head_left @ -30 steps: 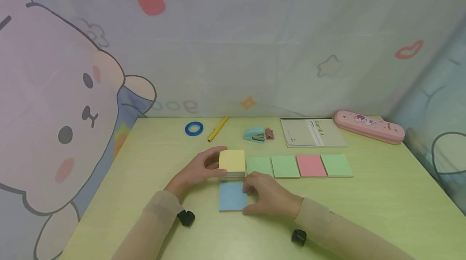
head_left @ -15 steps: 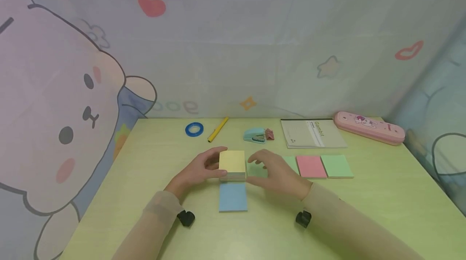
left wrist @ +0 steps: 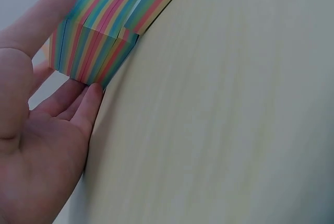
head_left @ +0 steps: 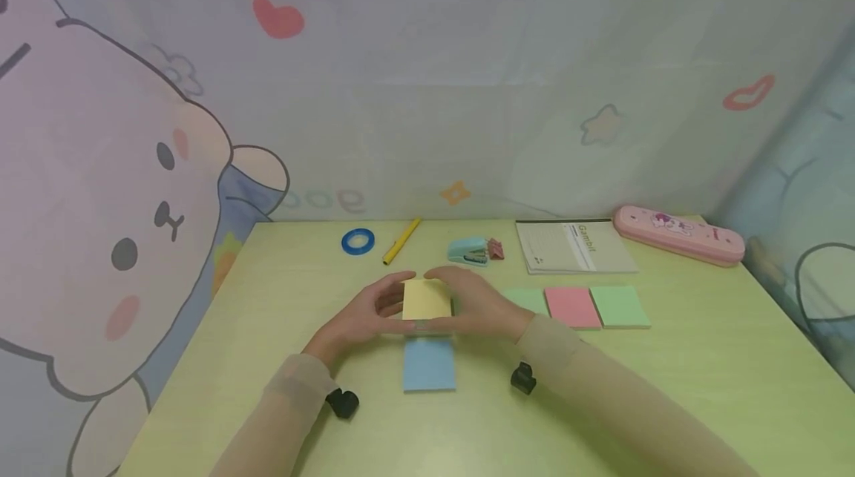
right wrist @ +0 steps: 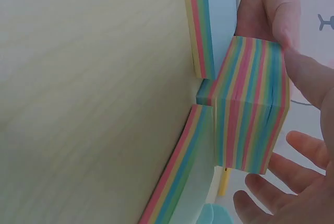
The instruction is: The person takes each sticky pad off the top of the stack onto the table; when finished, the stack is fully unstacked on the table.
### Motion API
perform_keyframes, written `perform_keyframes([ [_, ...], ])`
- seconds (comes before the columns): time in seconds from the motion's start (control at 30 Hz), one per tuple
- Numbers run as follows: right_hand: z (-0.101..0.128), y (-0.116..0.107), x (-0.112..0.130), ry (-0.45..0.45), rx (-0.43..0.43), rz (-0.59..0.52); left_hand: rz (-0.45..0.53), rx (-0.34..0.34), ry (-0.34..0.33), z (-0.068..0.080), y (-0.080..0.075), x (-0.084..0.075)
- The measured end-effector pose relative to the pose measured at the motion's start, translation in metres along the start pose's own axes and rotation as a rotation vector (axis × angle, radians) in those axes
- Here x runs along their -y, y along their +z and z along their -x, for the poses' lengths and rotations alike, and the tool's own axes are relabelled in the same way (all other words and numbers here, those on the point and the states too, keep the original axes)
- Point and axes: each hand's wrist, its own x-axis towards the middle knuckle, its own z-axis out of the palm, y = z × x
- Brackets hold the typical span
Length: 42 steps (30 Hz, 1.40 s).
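Observation:
A tall stack of sticky note pads [head_left: 427, 300] with a yellow top stands mid-table; its rainbow-striped sides [right wrist: 250, 104] show in both wrist views. From the left, my left hand [head_left: 364, 314] holds the stack, thumb along the front and fingers behind. My right hand [head_left: 484, 306] reaches round the right side, its thumb at the front near the left thumb and its fingers at the back edge. Directly in front lies a blue sticky note pad [head_left: 430, 366]. A light green pad [head_left: 526, 300], partly hidden by my right hand, begins the row to the right.
Farther right in that row lie a pink pad [head_left: 572, 308] and another green pad [head_left: 620, 306]. Behind stand a blue tape roll [head_left: 358, 241], a yellow pen [head_left: 401, 242], a mint stapler [head_left: 468, 251], a notebook [head_left: 576, 247] and a pink pencil case [head_left: 677, 236].
My right hand has left the blue pad's right edge, moved up over the green pads, then left to the stack. My left hand has stayed at the stack.

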Motion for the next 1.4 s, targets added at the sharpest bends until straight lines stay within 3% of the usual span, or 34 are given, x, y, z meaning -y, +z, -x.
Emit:
perform_keyframes([
  [0.53,0.012,-0.007,-0.017,-0.018,0.007,0.139,-0.016,0.011,-0.015,0.002,0.002,-0.001],
  [0.83,0.046,-0.019,-0.041,-0.005,-0.069,0.137,-0.018,0.015,-0.03,0.003,0.001,-0.001],
  [1.03,0.073,-0.028,-0.043,-0.006,-0.1,0.108,-0.031,0.016,-0.032,0.0,-0.001,0.002],
  [1.4,0.111,-0.027,-0.032,-0.061,-0.005,0.024,-0.049,0.01,-0.049,0.001,-0.001,0.002],
])
